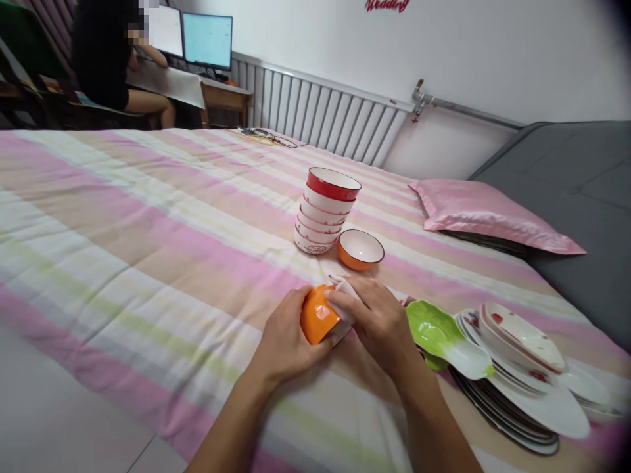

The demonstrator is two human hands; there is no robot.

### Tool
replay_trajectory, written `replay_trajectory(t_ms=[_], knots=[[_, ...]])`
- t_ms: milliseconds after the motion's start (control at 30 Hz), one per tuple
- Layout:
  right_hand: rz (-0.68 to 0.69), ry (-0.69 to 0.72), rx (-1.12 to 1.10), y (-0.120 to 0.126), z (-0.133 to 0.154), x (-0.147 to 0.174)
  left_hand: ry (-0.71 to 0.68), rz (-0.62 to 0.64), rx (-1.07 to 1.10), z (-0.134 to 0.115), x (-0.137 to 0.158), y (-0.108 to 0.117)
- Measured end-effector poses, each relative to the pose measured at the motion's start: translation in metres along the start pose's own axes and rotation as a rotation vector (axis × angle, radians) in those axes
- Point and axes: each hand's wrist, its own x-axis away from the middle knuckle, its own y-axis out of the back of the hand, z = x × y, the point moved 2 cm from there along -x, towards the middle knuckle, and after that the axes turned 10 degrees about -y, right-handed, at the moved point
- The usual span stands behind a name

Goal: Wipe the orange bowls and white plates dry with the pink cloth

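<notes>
My left hand is closed around an orange bowl, which is tipped on its side above the bed. A pale cloth is pinched in my right hand and pressed against the bowl's rim; my right fingers cover part of both. Just beyond my hands, an orange bowl with a white inside stands upright on the bedspread. Beside it rises a stack of white bowls with red trim, topped by a red-banded bowl.
A green leaf-shaped dish and piles of plates lie at the right. Behind them are a pink pillow and grey headboard. Cables lie at the bed's far edge. A person sits at a desk, back left.
</notes>
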Motion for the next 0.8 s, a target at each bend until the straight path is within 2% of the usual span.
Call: replay_trajectory(t_ms=[167,367,567,800], knots=[[-0.002,-0.048,-0.033,-0.005,-0.006,0.002,-0.015,0.018,-0.004,-0.005,-0.002,0.0],[0.041,-0.208,-0.243,-0.017,-0.02,0.007,0.021,0.012,-0.007,-0.007,-0.002,-0.001],[0.056,-0.442,-0.454,-0.03,-0.03,0.01,0.04,0.014,-0.002,0.001,-0.003,0.0],[0.162,-0.767,-0.583,-0.038,-0.024,0.013,0.173,-0.069,0.037,0.008,-0.004,0.001]])
